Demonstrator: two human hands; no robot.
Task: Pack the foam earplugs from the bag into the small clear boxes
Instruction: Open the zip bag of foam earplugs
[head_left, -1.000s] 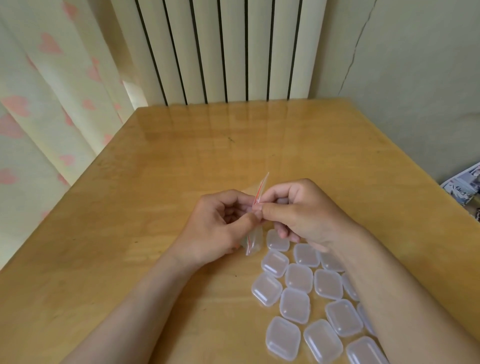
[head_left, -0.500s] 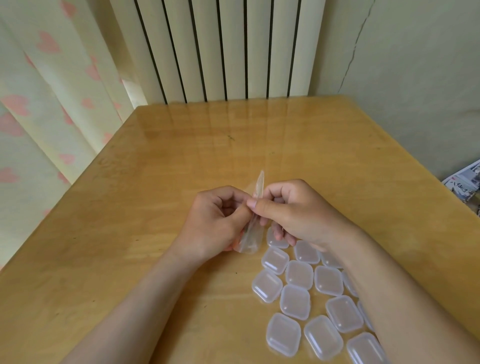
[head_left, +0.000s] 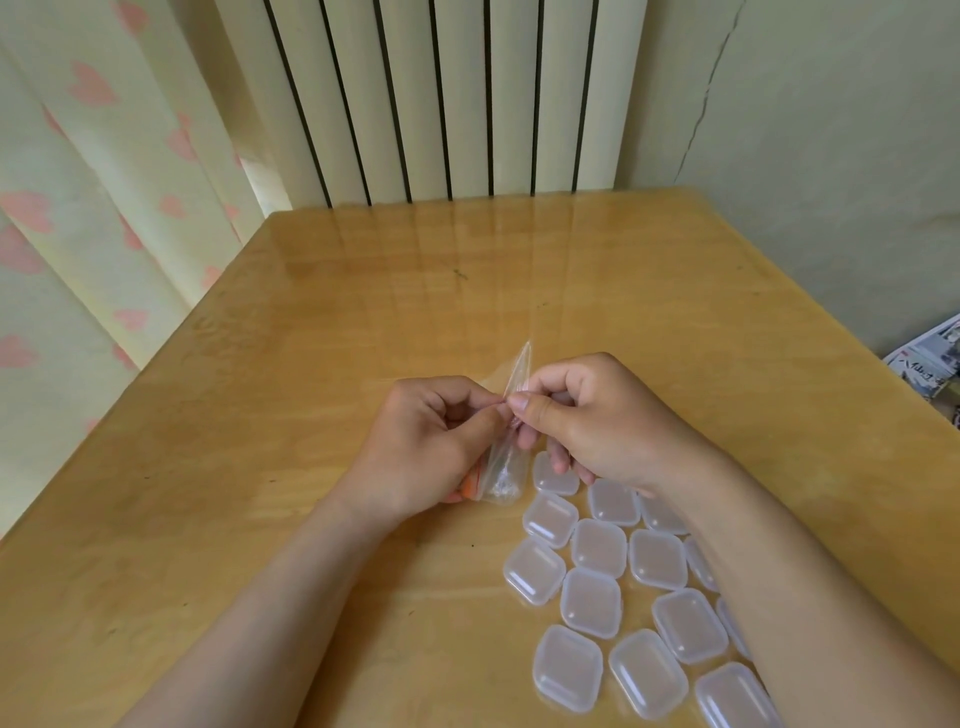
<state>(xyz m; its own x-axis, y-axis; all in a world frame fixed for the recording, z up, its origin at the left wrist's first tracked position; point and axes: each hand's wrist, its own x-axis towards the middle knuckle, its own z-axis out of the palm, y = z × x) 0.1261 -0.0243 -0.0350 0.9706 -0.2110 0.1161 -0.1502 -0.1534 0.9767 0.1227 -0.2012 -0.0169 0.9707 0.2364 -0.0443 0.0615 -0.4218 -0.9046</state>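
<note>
Fingers of both my hands meet at the top edge of the small clear bag, low over the wooden table. My left hand pinches one side of the bag's mouth between thumb and forefinger, the other fingers curled in toward the palm. My right hand pinches the opposite side the same way, its thumb tip almost touching my left thumb. The bag stands on edge between the two hands, one corner poking up beyond my knuckles and its lower end hanging against the heel of my left hand. At that lower end a bit of orange shows through the plastic: the foam earplugs, mostly hidden behind my left palm, so I cannot count them. I cannot tell whether the bag's mouth is parted or sealed. The small clear boxes lie on the table near me and to my right, all looking closed, packed close in loose rows with several touching. My right forearm covers some, and the farthest one sits just beside the bag's lower end. Beyond the far table edge stands a white ribbed radiator. A cream curtain with pink hearts hangs at the left, and some printed paper lies past the table's right edge.
</note>
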